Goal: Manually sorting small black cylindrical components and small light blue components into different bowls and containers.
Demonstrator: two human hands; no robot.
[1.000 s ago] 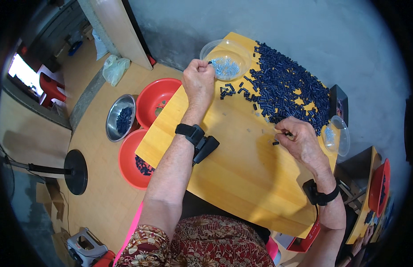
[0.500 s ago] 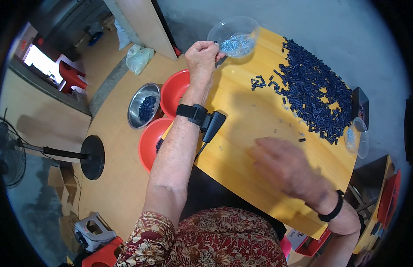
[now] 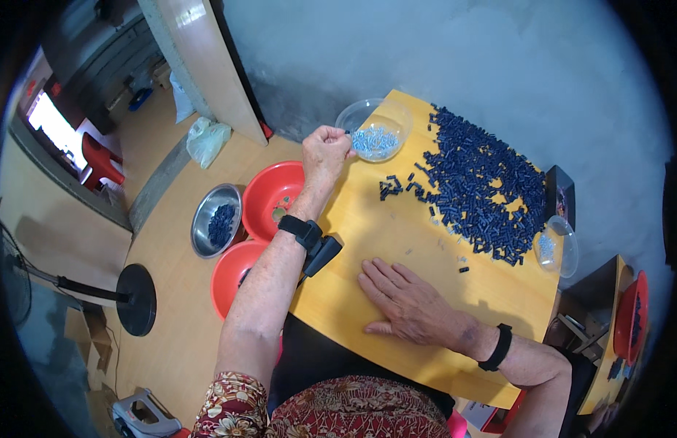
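My left hand (image 3: 325, 157) is closed in a pinch at the near-left side of a clear plastic bowl (image 3: 397, 117) that holds small shiny pieces. A small dark piece (image 3: 347, 133) pokes out between its fingertips. Whether those fingers also touch the bowl's rim cannot be made out. My right hand (image 3: 411, 306) lies palm down on the yellow tabletop (image 3: 360, 306), fingers stretched out and holding nothing. Beyond it spreads a large heap of short dark blue cylindrical pieces (image 3: 470, 182), with a few loose ones (image 3: 390, 187) at its left.
Left of the table stand two red basins (image 3: 254, 182) and a steel bowl (image 3: 199, 223) of dark pieces. A small clear tub (image 3: 568, 252) and a black tray (image 3: 561, 182) sit at the right edge. A fan base (image 3: 137, 299) stands at far left.
My right hand was blurred in motion and now rests flat on the tabletop, its fingers spread. My left hand stays at the clear bowl with the dark piece. The whole view has shifted.
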